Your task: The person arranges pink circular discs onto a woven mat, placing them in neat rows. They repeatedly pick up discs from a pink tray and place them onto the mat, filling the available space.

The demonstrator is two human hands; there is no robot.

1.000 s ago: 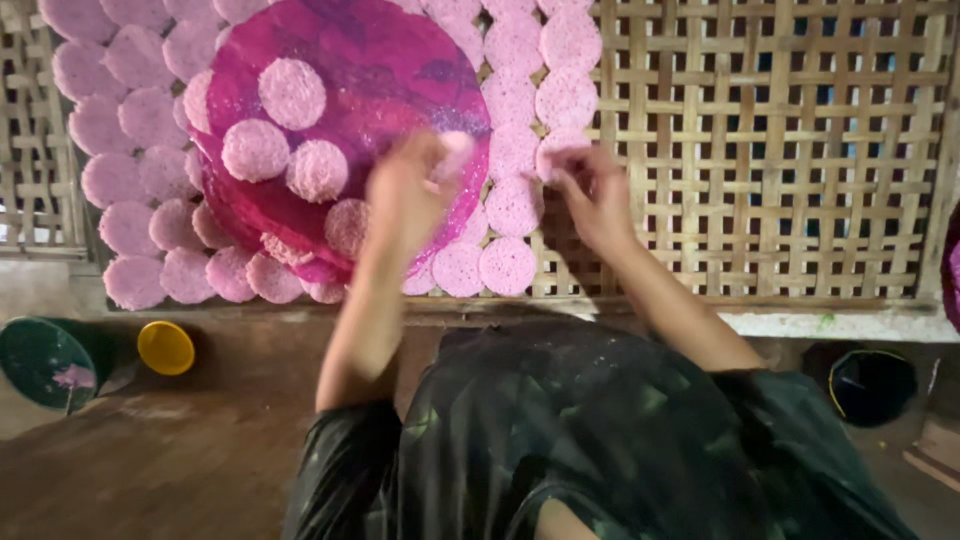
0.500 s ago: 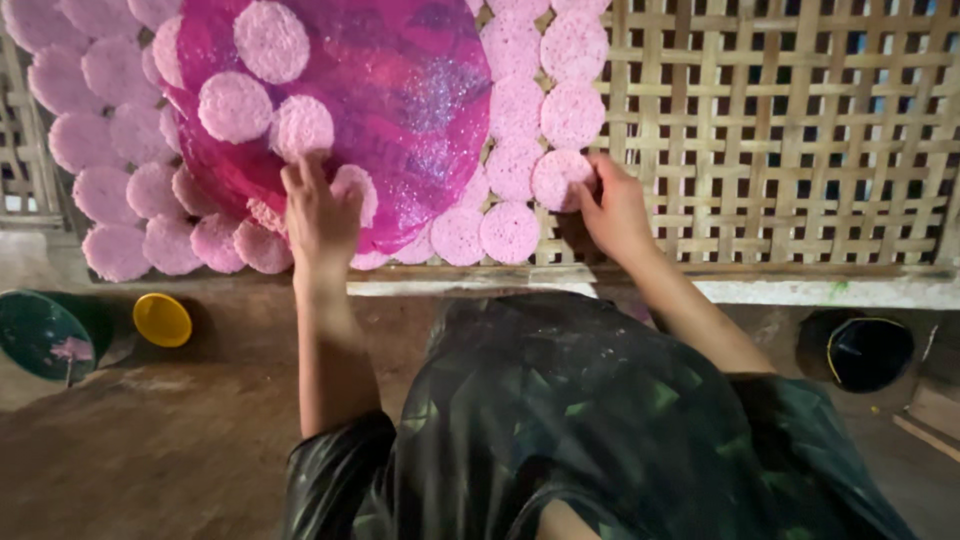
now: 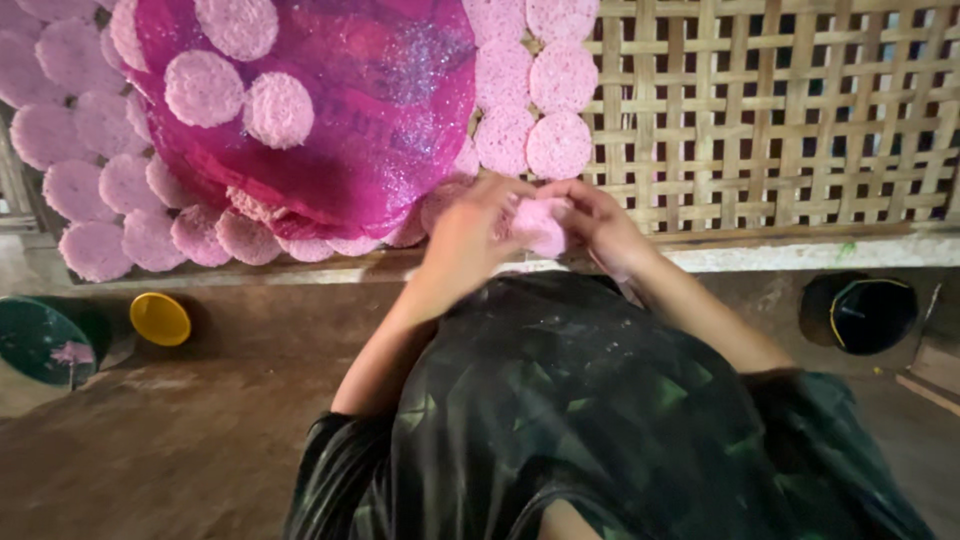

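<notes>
Near the middle of the frame, the left hand [image 3: 470, 235] and the right hand [image 3: 600, 222] are both gripping one pink disc [image 3: 541, 226] below the bamboo lattice [image 3: 780, 110]. She seems to be handling it for laying; a free spot beside the lowest disc [image 3: 559, 146] looks suitable.

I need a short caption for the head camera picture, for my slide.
Both hands, left hand and right hand, hold a pink disc before a bamboo lattice.

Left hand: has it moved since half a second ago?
Yes. The left hand has left the round magenta tray and gone right along the bamboo lattice to meet the right hand on a pink disc.
</notes>
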